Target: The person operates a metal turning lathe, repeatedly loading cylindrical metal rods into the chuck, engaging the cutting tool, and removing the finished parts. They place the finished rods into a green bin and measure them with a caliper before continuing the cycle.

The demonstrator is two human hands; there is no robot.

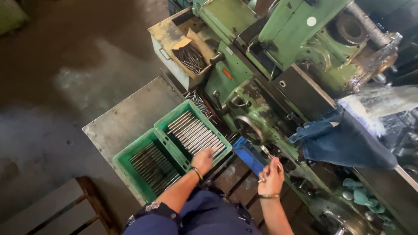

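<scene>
My left hand (203,160) reaches down onto the shiny steel rods (197,134) in the right half of a green plastic crate (162,133), fingers curled on the near ends of the rods. The left half of the crate holds darker rods (153,168). My right hand (271,175) is raised in front of the green lathe (278,65), pinching a thin metal rod (267,152) that points up toward the handwheel (249,129). A blue block (249,155) sits between my hands.
A grey metal table (126,117) carries the crate. A battered metal box (180,52) with more rods stands at the back. Blue cloth (344,141) hangs over the lathe bed. A wooden pallet (61,209) lies on the floor at lower left.
</scene>
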